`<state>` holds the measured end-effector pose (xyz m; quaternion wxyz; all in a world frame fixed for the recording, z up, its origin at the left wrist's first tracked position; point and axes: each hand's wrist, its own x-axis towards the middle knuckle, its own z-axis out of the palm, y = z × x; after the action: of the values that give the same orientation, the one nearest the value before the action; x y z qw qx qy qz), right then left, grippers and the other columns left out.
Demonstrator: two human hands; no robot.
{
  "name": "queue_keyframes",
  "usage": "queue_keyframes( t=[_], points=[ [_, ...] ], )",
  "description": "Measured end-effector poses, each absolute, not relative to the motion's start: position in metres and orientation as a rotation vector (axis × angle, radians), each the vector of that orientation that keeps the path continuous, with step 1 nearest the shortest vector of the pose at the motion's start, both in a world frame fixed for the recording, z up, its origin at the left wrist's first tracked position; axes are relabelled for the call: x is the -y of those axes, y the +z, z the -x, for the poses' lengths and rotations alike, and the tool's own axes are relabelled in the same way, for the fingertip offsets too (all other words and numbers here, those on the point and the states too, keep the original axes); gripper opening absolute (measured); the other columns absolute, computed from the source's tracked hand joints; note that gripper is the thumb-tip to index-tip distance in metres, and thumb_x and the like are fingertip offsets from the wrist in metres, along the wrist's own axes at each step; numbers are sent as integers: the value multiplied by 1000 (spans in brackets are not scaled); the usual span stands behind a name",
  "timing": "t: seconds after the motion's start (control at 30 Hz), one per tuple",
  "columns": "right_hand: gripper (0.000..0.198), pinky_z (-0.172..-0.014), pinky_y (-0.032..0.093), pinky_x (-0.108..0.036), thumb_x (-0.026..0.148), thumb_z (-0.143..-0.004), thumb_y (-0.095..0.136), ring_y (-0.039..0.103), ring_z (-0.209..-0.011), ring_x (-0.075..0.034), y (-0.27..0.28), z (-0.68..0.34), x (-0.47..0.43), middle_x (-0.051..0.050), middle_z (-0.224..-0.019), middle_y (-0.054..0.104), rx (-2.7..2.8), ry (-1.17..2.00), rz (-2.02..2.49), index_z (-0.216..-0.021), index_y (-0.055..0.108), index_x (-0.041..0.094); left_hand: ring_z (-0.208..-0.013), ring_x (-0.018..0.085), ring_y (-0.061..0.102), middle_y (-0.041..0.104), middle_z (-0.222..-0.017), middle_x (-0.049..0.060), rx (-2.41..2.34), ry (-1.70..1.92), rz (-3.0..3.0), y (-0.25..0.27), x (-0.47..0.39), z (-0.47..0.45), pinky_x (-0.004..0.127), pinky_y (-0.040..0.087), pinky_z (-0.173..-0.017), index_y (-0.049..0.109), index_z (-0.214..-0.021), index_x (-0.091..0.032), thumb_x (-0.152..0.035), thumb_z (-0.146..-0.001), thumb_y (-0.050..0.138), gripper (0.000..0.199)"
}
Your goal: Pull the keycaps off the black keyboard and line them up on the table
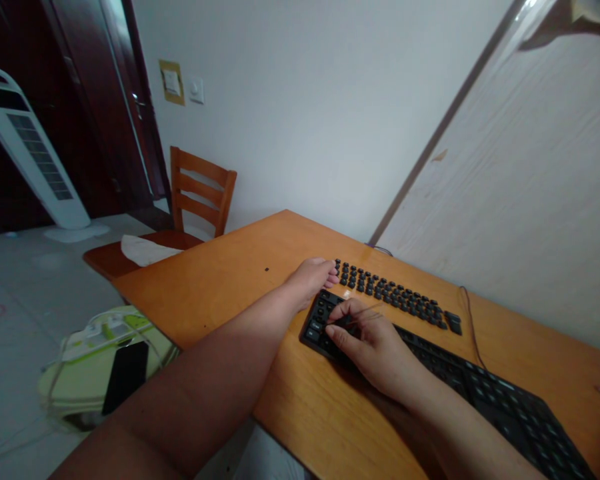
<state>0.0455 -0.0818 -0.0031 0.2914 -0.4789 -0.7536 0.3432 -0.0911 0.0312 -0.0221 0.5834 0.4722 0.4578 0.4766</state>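
A black keyboard [440,367] lies slantwise along the front of the wooden table. Lettered keycaps show at its left end, and part of its upper area looks bare of caps. Over that left end is my right hand [375,340], thumb and forefinger pinched at the keys; what is between them is hidden. Thin brown wire-like strands [365,313] cross this hand. Behind the keyboard, loose black keycaps [395,293] stand in several rows. At the left end of these rows rests my left hand [316,275], its fingers curled together beside the end caps; their grip is unclear.
A tiny black piece [267,269] lies on the wooden table [220,280]. A cable [473,327] runs behind the keyboard. To the left are a wooden chair [200,190], a pale green bundle with a black phone [126,377] on top, and a white tower fan [35,153].
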Motion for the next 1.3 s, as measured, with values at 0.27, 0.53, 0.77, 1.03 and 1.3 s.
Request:
queue_keyframes(
  t=[0.27, 0.53, 0.77, 1.03, 1.3],
  points=[
    [21, -67, 47, -32, 36, -86, 63, 61, -73, -19, -11, -49, 74, -3, -81, 67, 1983, 762, 1356, -99, 64, 20, -59, 10, 54, 64, -70, 4, -1068, 1104, -1126, -20, -29, 91, 23, 44, -62, 57, -72, -15, -27, -84, 52, 17],
    [17, -76, 48, -33, 33, -87, 62, 64, -82, -21, -9, -49, 77, -5, -85, 70, 2097, 723, 1231, -89, 71, 19, -59, 10, 54, 64, -71, 4, -1096, 1101, -1167, -23, -30, 90, 22, 43, -61, 57, -72, -16, -28, -84, 54, 17],
    [20, -72, 49, -32, 35, -90, 58, 65, -78, -20, -16, -51, 75, -4, -84, 71, 2039, 767, 1246, -87, 70, 19, -60, 10, 54, 65, -72, 4, -1092, 1102, -1189, -27, -32, 90, 23, 45, -63, 58, -72, -16, -27, -83, 54, 17],
    [25, -70, 49, -31, 38, -91, 56, 64, -76, -20, -19, -50, 75, -4, -81, 70, 1985, 808, 1273, -84, 68, 18, -67, 12, 58, 66, -74, 5, -1072, 1112, -1199, -31, -32, 89, 24, 46, -66, 58, -73, -17, -28, -82, 55, 14],
    [26, -69, 49, -31, 41, -89, 57, 64, -76, -20, -25, -51, 72, -4, -81, 70, 1901, 895, 1277, -86, 69, 18, -67, 12, 58, 65, -74, 5, -1074, 1105, -1200, -30, -32, 90, 24, 46, -66, 57, -71, -17, -28, -81, 57, 15]
  ],
)
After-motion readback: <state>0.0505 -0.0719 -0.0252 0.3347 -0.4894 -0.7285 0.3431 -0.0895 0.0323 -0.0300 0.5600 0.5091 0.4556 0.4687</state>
